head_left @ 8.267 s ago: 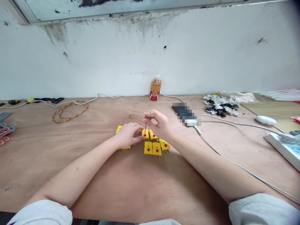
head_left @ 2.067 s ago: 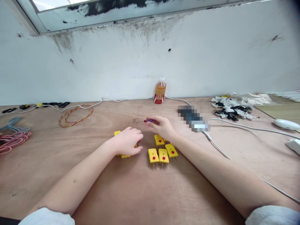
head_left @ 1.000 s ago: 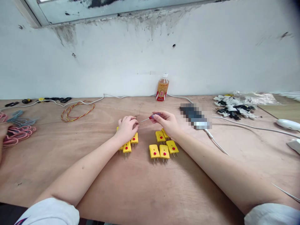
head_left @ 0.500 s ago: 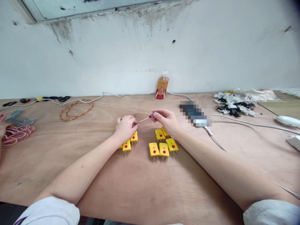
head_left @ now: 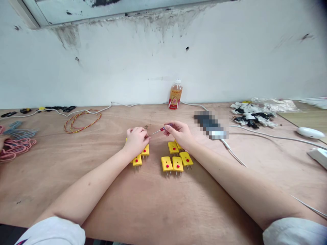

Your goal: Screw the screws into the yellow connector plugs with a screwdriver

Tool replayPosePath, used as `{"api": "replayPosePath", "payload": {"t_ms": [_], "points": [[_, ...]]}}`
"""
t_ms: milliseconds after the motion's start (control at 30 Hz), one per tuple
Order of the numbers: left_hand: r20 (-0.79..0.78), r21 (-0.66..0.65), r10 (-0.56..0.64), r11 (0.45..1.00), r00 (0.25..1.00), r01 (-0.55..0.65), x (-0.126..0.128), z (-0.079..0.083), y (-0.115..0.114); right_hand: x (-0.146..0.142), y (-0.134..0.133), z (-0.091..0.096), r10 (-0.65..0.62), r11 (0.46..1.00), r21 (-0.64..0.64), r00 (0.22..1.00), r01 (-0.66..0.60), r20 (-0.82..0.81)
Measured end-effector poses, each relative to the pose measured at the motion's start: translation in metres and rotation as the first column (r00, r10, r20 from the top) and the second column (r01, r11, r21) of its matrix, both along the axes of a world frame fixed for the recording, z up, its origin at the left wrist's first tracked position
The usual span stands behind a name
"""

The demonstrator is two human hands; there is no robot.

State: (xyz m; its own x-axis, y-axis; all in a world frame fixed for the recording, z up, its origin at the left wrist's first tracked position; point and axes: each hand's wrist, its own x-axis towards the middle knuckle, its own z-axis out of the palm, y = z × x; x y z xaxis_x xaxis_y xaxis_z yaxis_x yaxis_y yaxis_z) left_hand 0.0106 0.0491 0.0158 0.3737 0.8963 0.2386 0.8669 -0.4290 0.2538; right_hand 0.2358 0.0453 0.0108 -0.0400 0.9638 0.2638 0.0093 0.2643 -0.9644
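Note:
My right hand is closed around the red handle of a screwdriver, whose thin shaft points left. The tip reaches the fingers of my left hand, which is closed with its back to me; whatever it holds is hidden. Under and beside my left hand lie several yellow plugs with metal pins and red dots, partly covered by the hand. A second group of yellow plugs lies below my right hand, pins toward me; one is partly behind that hand.
Behind stands a drink bottle against the wall. A blurred dark device with a white cable lies right, before a heap of black and white parts. On the left are a red-yellow wire coil, pink cords and part of another person's hand.
The view has shifted slightly. Both hands keep nearly the same places, with the screwdriver still pointing at my left fingers. The plugs lie as before.

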Motion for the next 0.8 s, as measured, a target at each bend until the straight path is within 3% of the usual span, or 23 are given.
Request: {"api": "replayPosePath", "payload": {"t_ms": [167,267,367,600,700,800], "points": [[-0.054,0.131,-0.038,0.99,0.998,0.045,0.0,-0.003,-0.005,-0.002,-0.005,0.009,-0.079,0.995,0.081,0.973,0.063,0.217],[-0.086,0.182,-0.057,0.981,0.995,0.072,0.0,-0.003,-0.008,-0.003,-0.011,0.02,-0.106,0.981,0.19,0.934,0.042,0.34],[-0.083,0.192,-0.092,0.976,0.992,0.107,0.0,0.002,-0.011,-0.004,-0.016,0.03,-0.101,0.969,0.248,0.926,0.008,0.365],[0.048,0.102,-0.201,0.975,0.978,0.196,0.01,0.022,-0.029,-0.007,-0.03,0.036,-0.028,0.955,0.295,0.983,-0.028,0.183],[0.174,-0.008,-0.255,0.965,0.951,0.26,0.018,0.021,-0.043,-0.01,-0.041,0.035,-0.035,0.935,0.354,0.987,-0.022,0.155],[0.253,-0.129,-0.276,0.94,0.927,0.315,0.021,0.016,-0.052,-0.013,-0.048,0.03,-0.104,0.909,0.416,0.966,-0.004,0.237]]}}
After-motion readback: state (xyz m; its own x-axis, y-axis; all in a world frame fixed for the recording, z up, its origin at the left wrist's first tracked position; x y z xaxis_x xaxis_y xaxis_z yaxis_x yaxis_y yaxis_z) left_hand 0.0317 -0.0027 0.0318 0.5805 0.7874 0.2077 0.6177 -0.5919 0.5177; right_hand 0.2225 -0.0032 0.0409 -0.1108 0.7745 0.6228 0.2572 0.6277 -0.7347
